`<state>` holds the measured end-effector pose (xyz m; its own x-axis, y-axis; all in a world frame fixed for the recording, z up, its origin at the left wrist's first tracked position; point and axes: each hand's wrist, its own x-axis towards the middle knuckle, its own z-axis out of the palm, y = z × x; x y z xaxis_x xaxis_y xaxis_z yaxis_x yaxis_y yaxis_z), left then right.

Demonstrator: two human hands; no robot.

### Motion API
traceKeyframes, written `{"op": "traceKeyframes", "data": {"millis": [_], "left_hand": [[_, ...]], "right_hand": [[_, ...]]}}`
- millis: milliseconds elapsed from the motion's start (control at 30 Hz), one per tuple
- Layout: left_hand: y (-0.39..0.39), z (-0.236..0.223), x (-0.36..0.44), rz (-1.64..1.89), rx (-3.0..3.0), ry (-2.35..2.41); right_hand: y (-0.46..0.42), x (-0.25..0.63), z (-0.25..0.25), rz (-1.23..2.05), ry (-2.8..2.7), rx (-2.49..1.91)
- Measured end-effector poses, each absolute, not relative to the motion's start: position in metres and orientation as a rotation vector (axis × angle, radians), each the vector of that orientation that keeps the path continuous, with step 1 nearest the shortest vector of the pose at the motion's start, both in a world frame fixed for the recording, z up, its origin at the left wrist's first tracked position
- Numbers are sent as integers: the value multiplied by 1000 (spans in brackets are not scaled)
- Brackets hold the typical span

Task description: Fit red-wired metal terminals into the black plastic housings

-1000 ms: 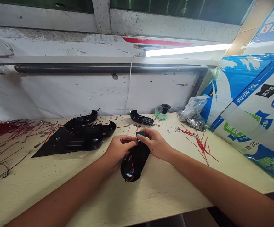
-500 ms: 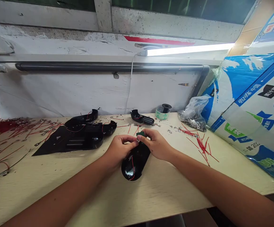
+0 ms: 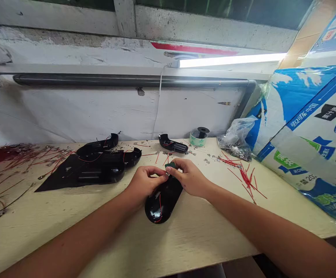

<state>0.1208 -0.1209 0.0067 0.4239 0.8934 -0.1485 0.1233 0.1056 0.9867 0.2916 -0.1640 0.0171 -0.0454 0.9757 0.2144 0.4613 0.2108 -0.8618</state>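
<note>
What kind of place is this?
It looks like a small workshop where electrical things get put together. There are black plastic cases with wires in them, loose red wires, and a bag of metal bits on the bench.

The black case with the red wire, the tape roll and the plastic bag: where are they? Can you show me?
Black plastic case [image 3: 158,209]: head view, on its shiny rounded end.
Tape roll [image 3: 196,140]: head view, on its pale green side.
Plastic bag [image 3: 239,132]: head view, on its crumpled upper part.
</note>
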Motion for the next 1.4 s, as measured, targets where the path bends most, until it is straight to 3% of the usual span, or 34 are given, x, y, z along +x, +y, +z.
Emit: {"op": "traceKeyframes", "data": {"millis": [633,833,1000,1233,1400], "left_hand": [[-122,10,121,747,1305,976],[-128,16,125,797,1293,1034],[-126,13,124,819,1274,1008],[-124,10,124,894,1177,972],[-124,9,126,978,1028,927]], "right_hand": [[-163,287,17,741,-1620,-1363],[-159,291,13,946,-1469,-1250],[-157,295,13,1093,-1035,-1124],[-152,314,15,815,-1067,-1279],[-152,320,11,822,-1136,-1389]]}}
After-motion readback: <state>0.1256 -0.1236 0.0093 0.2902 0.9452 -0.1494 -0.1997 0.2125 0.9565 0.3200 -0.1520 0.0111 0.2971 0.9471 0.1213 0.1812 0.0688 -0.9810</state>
